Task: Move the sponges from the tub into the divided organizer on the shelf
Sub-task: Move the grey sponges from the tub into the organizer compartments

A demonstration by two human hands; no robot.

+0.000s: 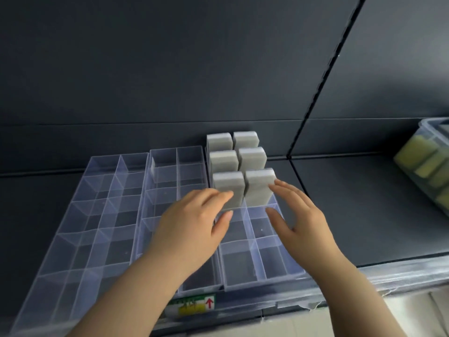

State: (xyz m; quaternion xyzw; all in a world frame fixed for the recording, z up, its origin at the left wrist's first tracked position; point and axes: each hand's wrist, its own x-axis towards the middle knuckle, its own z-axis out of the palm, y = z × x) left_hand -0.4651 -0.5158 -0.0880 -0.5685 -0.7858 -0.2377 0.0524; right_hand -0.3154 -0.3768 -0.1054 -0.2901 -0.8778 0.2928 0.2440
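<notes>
Several grey sponges (pixel 252 161) stand upright in the far compartments of the rightmost clear divided organizer (pixel 279 273) on the dark shelf. My left hand (pixel 192 229) reaches over the organizer with fingers straight, its fingertips touching the near-left sponge (pixel 227 183). My right hand (pixel 298 215) is spread, fingertips at the right side of the near-right sponge (pixel 260 183). Neither hand holds anything.
Two more clear divided organizers (pixel 102 215) sit to the left; the middle one holds one grey sponge (pixel 153 167) at its far corner. A clear container with yellow-green sponges (pixel 427 164) stands at the far right. A shelf-edge label with a red arrow (pixel 194 306) is below.
</notes>
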